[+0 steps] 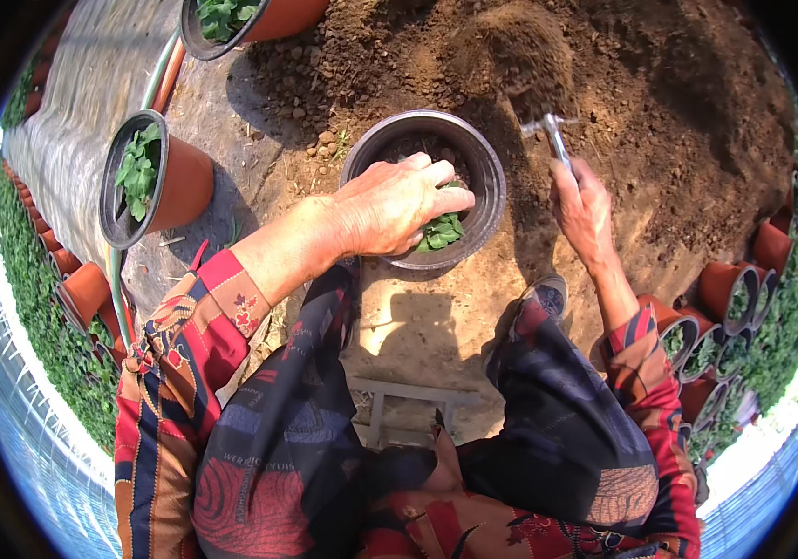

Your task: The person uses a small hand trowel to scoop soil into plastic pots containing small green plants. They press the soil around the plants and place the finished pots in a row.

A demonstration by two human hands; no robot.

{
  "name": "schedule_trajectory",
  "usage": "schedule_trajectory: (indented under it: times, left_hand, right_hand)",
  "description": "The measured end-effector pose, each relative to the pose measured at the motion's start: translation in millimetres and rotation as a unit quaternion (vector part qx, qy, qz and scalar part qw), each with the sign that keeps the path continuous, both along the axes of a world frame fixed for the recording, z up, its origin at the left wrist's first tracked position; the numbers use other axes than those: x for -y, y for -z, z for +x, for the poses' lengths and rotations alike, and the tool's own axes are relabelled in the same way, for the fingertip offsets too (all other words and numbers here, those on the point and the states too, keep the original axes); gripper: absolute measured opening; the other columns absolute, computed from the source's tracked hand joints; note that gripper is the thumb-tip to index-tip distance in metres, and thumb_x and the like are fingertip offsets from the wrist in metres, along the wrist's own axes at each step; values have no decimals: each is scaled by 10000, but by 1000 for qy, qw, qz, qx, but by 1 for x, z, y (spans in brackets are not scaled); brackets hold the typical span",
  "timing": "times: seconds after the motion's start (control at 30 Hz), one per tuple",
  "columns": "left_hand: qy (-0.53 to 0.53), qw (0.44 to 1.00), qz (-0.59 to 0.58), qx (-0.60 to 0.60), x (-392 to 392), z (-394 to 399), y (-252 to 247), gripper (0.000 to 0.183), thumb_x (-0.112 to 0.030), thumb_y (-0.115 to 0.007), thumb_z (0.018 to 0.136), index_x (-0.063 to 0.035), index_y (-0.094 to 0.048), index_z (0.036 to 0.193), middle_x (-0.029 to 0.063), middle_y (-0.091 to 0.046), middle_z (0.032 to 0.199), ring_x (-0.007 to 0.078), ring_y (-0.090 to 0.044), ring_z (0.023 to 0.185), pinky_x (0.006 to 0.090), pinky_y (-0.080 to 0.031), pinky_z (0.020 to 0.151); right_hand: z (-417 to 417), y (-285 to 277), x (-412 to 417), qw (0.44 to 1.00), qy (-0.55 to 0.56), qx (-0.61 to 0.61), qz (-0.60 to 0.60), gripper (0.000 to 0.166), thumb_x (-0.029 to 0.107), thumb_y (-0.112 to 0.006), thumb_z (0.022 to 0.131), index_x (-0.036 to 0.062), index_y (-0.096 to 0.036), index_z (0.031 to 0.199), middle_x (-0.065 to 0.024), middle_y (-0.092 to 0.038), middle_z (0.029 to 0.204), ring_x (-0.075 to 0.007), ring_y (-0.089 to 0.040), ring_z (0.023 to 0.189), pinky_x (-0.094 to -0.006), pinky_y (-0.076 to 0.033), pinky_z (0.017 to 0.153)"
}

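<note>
My left hand reaches over a round plastic pot standing on the soil between my feet. Its fingers curl around a small green leafy plant, whose stem is hidden under the palm. Dark soil shows inside the pot behind my knuckles. To the right of the pot, my right hand grips the metal handle of a small shovel. Loose brown soil lies around the shovel's blade, blurred and mostly covering it.
Two potted plants, one in a terracotta-coloured pot, stand to the left beside a hose on a ground sheet. More pots lie tipped at the right. A low stool frame is between my legs.
</note>
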State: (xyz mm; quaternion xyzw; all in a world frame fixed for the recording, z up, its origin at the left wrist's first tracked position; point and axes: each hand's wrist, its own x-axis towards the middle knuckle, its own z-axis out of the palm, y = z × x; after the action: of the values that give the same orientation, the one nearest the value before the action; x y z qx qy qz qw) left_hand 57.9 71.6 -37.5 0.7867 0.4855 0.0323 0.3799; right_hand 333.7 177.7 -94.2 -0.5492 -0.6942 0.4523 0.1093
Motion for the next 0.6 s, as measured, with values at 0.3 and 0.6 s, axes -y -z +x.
schedule_trajectory:
  times: [0.3, 0.6]
  left_hand:
    - [-13, 999, 20, -44, 13, 5, 3, 610, -51, -750, 705, -138, -596, 1288, 166, -627, 1093, 379, -616, 1028, 457, -557, 799]
    - [-67, 994, -89, -23, 5, 5, -7, 485, -48, -711, 745, -80, -596, 1215, 217, -662, 942, 425, -642, 909, 499, -515, 784]
  right_hand:
    - [16, -60, 50, 964, -148, 25, 221, 204, 190, -710, 923, 43, -630, 1040, -112, -618, 815, -252, -642, 671, -340, -511, 590]
    - [21, -51, 50, 995, 55, -2, 87, 225, 262, -637, 992, 46, -645, 1052, -13, -557, 724, -91, -516, 681, -277, -461, 635]
